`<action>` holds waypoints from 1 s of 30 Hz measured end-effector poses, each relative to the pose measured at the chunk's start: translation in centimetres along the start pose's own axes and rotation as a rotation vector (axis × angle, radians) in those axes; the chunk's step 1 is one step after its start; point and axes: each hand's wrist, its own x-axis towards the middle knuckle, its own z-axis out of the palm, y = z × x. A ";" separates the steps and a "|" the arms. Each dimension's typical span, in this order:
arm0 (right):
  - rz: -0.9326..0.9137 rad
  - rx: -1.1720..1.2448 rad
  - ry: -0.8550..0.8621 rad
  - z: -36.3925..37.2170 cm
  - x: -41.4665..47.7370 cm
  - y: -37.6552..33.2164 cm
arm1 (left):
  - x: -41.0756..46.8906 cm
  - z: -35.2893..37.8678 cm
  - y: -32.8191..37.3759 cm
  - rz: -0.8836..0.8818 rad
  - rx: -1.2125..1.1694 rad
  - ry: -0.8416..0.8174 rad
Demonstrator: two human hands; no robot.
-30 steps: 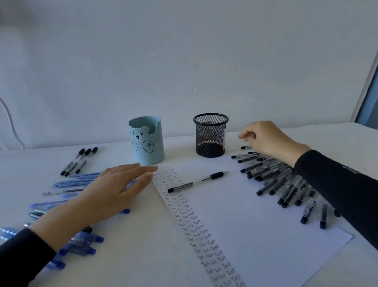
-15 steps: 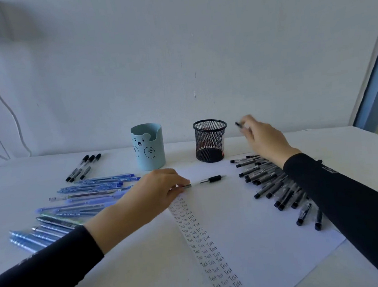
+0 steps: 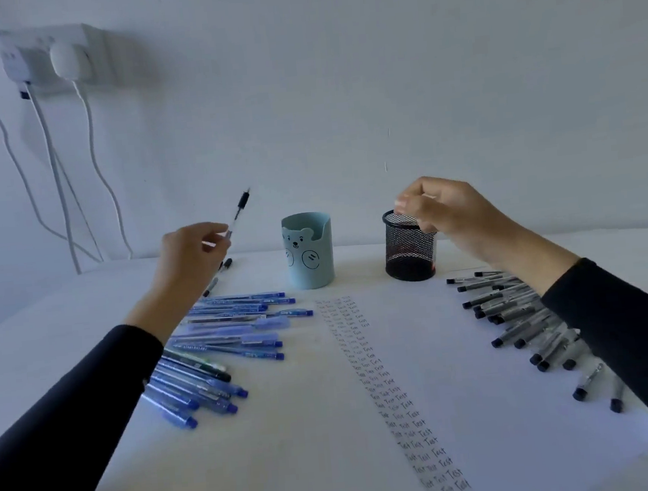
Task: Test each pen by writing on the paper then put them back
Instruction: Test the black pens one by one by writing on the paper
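Paper covers white table; left fingers pinch pen; right fingers curl, hold unclear.

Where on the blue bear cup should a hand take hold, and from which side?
Wrap the round wall of the blue bear cup at mid-height, coming from the front. It stands upright with straight sides, clear of the mesh holder on its right. The notched rim is probably a poorer hold; the blue pens lie flat at its front left, so come in above them.
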 end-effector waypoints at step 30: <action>0.295 -0.091 -0.082 8.4 -2.1 5.2 | -5.1 3.4 2.0 0.306 0.085 -0.723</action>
